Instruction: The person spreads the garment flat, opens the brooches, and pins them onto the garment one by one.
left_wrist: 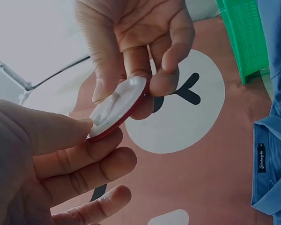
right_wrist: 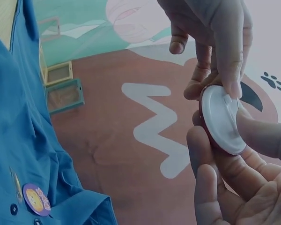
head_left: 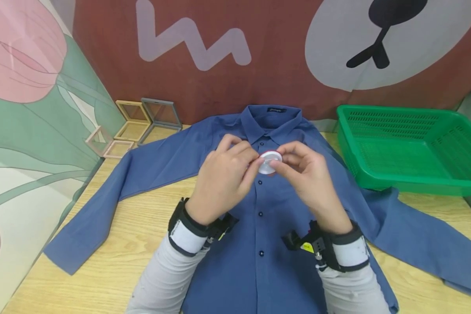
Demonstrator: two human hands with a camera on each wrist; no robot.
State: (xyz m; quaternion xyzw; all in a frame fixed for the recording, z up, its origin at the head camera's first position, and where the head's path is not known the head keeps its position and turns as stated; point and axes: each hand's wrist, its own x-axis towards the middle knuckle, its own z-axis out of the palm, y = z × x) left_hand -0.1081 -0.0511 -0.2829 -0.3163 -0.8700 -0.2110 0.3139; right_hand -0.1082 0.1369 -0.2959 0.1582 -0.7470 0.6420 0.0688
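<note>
Both hands hold a round pin badge (head_left: pixel 272 155) above the chest of a blue buttoned shirt (head_left: pixel 227 270). Its white back with a raised strip faces up, and a red rim shows in the left wrist view. My left hand (head_left: pixel 224 174) pinches one edge between thumb and fingers. On the opposite edge, my right hand (head_left: pixel 311 176) grips it, the thumb lying on the white back. In the right wrist view, a purple badge (right_wrist: pixel 36 199) with a yellow cartoon face sits on the shirt beside a thin gold-coloured piece (right_wrist: pixel 16 185). The held badge's front is hidden.
The shirt lies spread on a wooden table (head_left: pixel 153 218), sleeves out to both sides. A green basket (head_left: pixel 408 174) stands at the back right. Several small hinged frames stand at the back left, including a yellow frame (head_left: pixel 146 126) and a grey frame (head_left: pixel 178 127).
</note>
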